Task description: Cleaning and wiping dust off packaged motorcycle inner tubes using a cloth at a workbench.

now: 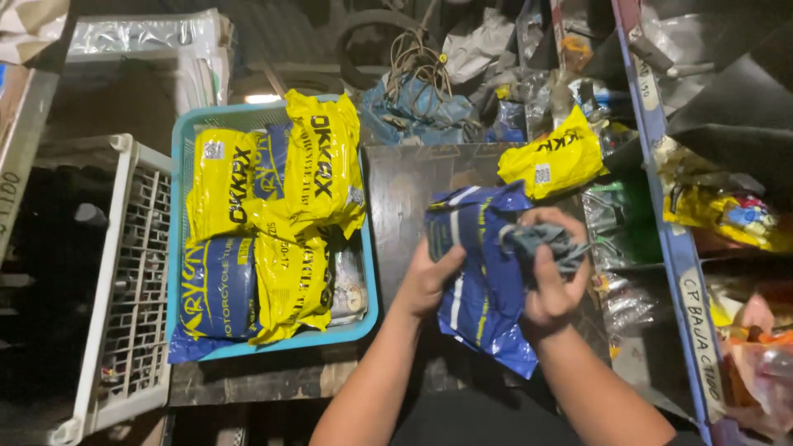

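Observation:
My left hand [428, 281] grips the left edge of a blue plastic packet [483, 289] with white and yellow stripes, held over a dark board. My right hand [552, 277] is closed on a crumpled grey-blue cloth [545, 241] and presses it against the upper right of that packet. A yellow packet [552, 161] lies just beyond my hands on the board's far right corner.
A light blue plastic basket [183, 136] to the left holds several yellow and blue packets [285, 215]. A white slatted crate [124, 281] stands further left. A blue shelf frame [665, 215] with bagged goods runs down the right. Cables and bags pile up behind.

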